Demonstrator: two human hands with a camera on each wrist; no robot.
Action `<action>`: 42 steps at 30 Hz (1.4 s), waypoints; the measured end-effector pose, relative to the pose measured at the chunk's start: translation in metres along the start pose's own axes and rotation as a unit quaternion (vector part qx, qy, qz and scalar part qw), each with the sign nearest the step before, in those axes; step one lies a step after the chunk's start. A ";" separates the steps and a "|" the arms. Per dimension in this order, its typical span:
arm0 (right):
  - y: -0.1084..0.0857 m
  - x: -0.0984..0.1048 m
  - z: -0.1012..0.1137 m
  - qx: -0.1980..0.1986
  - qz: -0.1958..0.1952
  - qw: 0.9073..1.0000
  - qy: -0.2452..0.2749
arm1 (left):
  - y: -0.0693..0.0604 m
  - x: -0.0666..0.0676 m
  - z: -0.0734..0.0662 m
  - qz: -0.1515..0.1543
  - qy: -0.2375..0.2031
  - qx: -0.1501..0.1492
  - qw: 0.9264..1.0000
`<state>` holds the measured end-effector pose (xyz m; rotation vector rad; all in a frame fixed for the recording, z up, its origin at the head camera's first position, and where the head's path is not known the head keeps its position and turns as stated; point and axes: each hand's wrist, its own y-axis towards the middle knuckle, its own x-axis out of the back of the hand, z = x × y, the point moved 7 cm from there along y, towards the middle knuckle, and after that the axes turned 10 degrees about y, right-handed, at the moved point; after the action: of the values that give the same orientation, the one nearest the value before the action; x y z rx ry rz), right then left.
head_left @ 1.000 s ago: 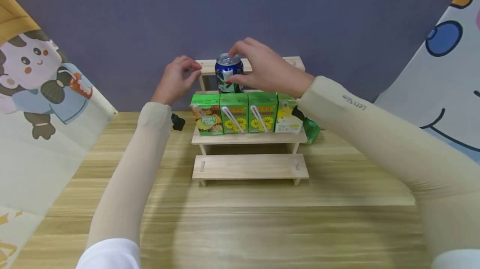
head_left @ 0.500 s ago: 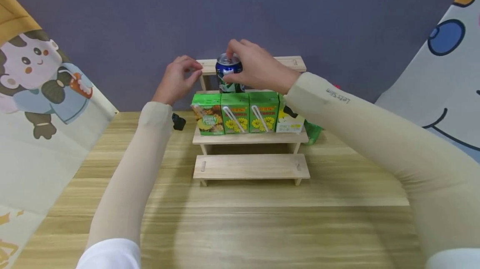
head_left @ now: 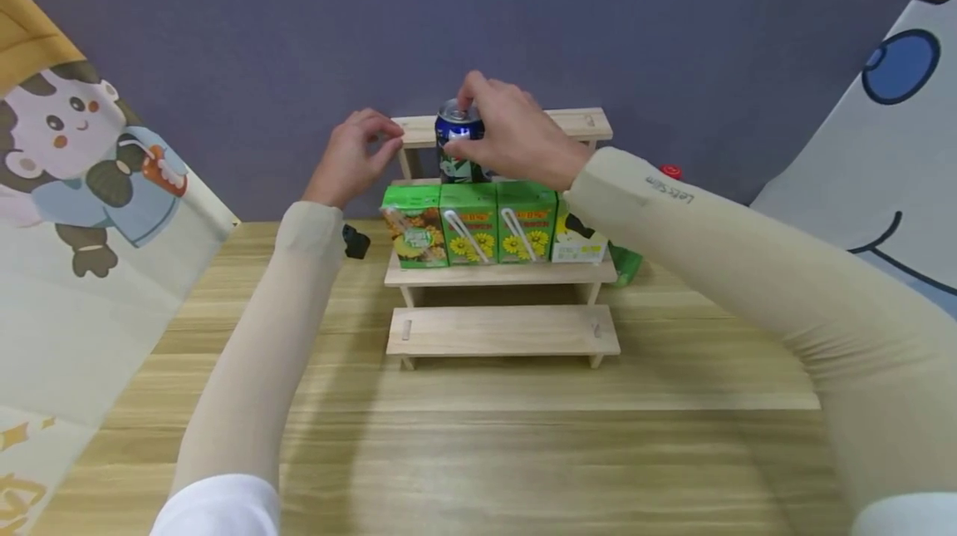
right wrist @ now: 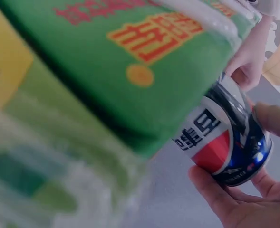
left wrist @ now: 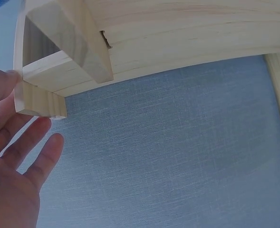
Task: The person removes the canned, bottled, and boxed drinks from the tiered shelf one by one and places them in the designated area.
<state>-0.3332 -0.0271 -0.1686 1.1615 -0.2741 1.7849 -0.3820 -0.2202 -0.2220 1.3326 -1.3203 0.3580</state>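
A tiered wooden rack (head_left: 501, 331) stands on the table against the wall. My left hand (head_left: 347, 158) pinches the left end of its top board (head_left: 576, 122); in the left wrist view, thumb and finger meet at the board's corner (left wrist: 40, 100). Toward the left of the rack's upper part is a blue drink can (head_left: 459, 160), upright behind the juice boxes. My right hand (head_left: 516, 133) grips this can near its top, and in the right wrist view fingers and thumb curl round the can (right wrist: 225, 137). Whether its base touches a board is hidden by the boxes.
Several juice boxes (head_left: 468, 224) line the middle tier just in front of the can. A green object (head_left: 625, 264) lies right of the rack, partly behind my right sleeve, with a red cap (head_left: 670, 172) farther back. A dark wall (head_left: 299, 29) rises behind.
My right hand has moved left onto the can and taken hold of its top. The can has since shifted slightly right. The left hand stays at the board's end.
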 end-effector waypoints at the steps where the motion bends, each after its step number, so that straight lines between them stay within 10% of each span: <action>1: -0.001 0.003 0.000 -0.002 -0.006 1.000 0.001 | 0.000 0.000 0.000 0.000 -0.001 -0.001 1.000; 19: -0.042 0.099 0.000 0.024 -0.185 0.982 -0.006 | -0.002 0.002 0.001 0.004 0.002 0.000 1.000; 42: -0.121 0.146 -0.071 0.027 -0.206 0.977 -0.043 | -0.002 0.001 0.005 0.004 -0.013 0.005 1.000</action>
<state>-0.2906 0.1656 -0.1239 1.2332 -0.0292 1.3865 -0.3825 -0.2251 -0.2230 1.3457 -1.3473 0.3536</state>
